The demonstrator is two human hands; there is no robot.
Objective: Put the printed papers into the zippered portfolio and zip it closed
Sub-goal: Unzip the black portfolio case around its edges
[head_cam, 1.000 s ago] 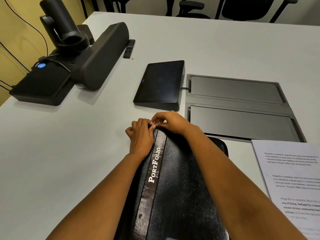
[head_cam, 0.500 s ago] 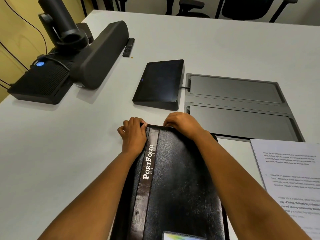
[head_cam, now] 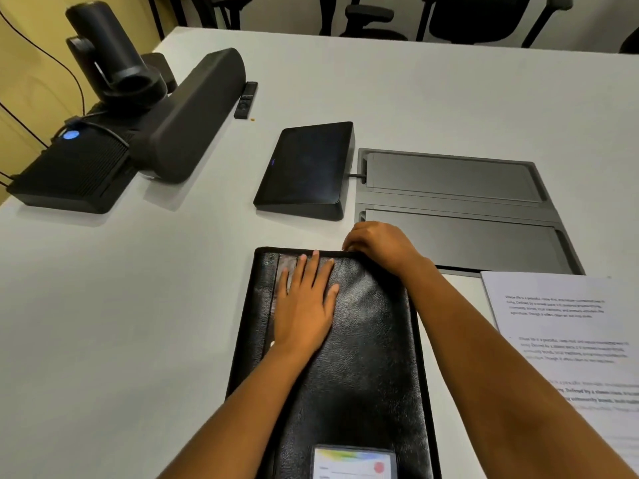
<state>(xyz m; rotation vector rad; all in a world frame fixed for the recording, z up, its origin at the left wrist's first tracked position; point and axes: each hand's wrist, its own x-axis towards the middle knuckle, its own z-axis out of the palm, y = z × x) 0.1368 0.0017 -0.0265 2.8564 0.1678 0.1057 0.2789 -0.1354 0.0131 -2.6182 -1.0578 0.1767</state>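
Note:
The black leather zippered portfolio (head_cam: pixel 366 357) lies closed and flat on the white table in front of me, with a card window at its near end. My left hand (head_cam: pixel 306 305) rests flat on its cover, fingers spread, covering the printed strip. My right hand (head_cam: pixel 378 243) is curled at the portfolio's far edge, fingertips pinched on the zipper there; the pull itself is hidden under the fingers. The printed papers (head_cam: pixel 567 326) lie on the table to the right of the portfolio, partly under my right forearm.
A dark tablet (head_cam: pixel 307 167) sits just beyond the portfolio, cabled to a grey hatch panel (head_cam: pixel 456 209) set in the table. A black speaker bar (head_cam: pixel 190 115), a camera (head_cam: pixel 110 53), a black box (head_cam: pixel 72 171) and a remote (head_cam: pixel 246 99) stand at the far left. Chairs line the far side.
My left hand moved from the portfolio's far left corner to lie flat on the cover. My right hand slid right along the far edge. The view has shifted, showing more of the portfolio.

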